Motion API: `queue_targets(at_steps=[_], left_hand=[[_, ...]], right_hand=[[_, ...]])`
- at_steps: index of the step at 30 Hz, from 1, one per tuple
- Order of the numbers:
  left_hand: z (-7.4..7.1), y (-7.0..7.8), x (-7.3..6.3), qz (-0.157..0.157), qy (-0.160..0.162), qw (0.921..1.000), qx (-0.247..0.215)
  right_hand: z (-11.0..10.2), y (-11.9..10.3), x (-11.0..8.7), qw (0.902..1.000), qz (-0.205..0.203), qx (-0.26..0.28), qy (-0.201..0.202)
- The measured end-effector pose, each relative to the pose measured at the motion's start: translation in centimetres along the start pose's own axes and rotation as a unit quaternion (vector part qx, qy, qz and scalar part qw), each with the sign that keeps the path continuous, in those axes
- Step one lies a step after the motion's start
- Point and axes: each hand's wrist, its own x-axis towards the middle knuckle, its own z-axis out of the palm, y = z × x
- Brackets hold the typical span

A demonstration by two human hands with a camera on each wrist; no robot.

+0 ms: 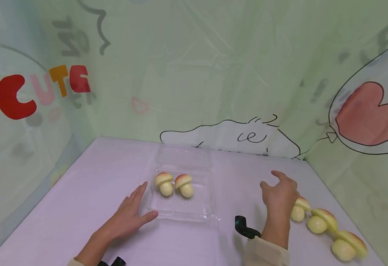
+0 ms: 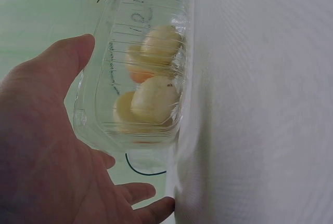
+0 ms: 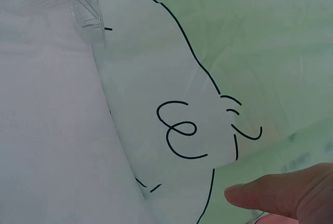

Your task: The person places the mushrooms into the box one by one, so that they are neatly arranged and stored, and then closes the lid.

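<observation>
A clear plastic clamshell box (image 1: 200, 201) lies with its lid raised back at the middle of the table. Two mushroom-shaped pieces with yellow-red caps sit side by side in its left half, a left piece (image 1: 165, 184) and a right piece (image 1: 184, 185). My left hand (image 1: 130, 214) is at the box's left side, fingers extended and thumb spread by the near left corner; whether it touches the box I cannot tell. My right hand (image 1: 280, 190) is raised right of the box, thumb and index finger apart, nothing seen between them. It partly covers one mushroom-shaped piece (image 1: 298, 210).
Two more mushroom-shaped pieces lie in a diagonal row at the right, a middle one (image 1: 321, 221) and a nearest one (image 1: 348, 245). Behind the white table (image 1: 107, 166) hangs a pale green printed curtain (image 1: 197, 74), which also closes both sides.
</observation>
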Motion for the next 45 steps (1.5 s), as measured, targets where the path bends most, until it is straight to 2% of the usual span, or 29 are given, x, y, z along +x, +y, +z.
queue_targets(at_steps=[17,21,33,36,45], left_hand=[[0.5,-0.5,0.2,0.001,-0.003,1.0000,0.000],[0.5,-0.5,0.2,0.004,-0.002,1.0000,0.000],[0.5,-0.7,0.2,0.006,0.000,1.0000,0.005],[0.5,-0.7,0.2,0.004,0.000,1.0000,0.008],[0.3,-0.6,0.3,0.001,-0.003,1.0000,0.005]], right_hand=[[-1.4,2.4,1.1,0.9964,0.079,-0.002,0.028],[-1.6,3.3,1.4,0.9950,0.097,-0.002,0.022],[-0.7,5.6,1.9,0.9933,0.111,-0.028,0.013],[-0.4,6.0,2.1,0.9932,0.111,-0.023,0.026],[0.9,7.7,2.6,0.9891,0.098,0.015,0.108]])
